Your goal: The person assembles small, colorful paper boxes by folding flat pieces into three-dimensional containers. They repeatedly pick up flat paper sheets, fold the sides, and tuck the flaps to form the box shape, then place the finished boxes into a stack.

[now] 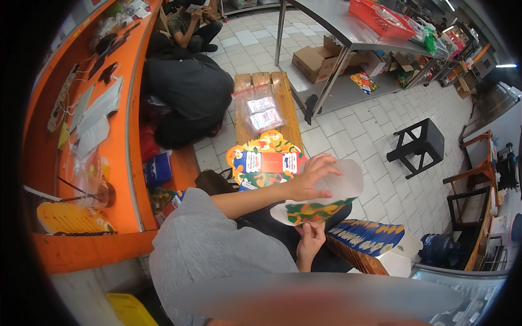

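Observation:
A partly folded paper food carton (pixel 316 211) with a green and orange printed side and a plain white inside is held over my lap. My right hand (pixel 310 245) pinches its lower edge between thumb and fingers. Over the carton's white flap, my left hand (pixel 314 178) has its fingers curved and spread apart, with the thumb close to the printed side. Just beyond, flat printed carton blanks (pixel 270 162) in yellow, red and green lie on the wooden bench (pixel 283 89). To the right of my lap is a row of nested cartons (pixel 367 239), blue, orange and white.
A clear bag of small white packets (pixel 262 111) lies farther along the bench. An orange counter (pixel 122 125) runs along the left. A person in dark clothes (pixel 187 92) bends beside it, and another person (pixel 190 27) sits beyond. A black stool (pixel 418 146) stands right, near a steel table (pixel 321 22).

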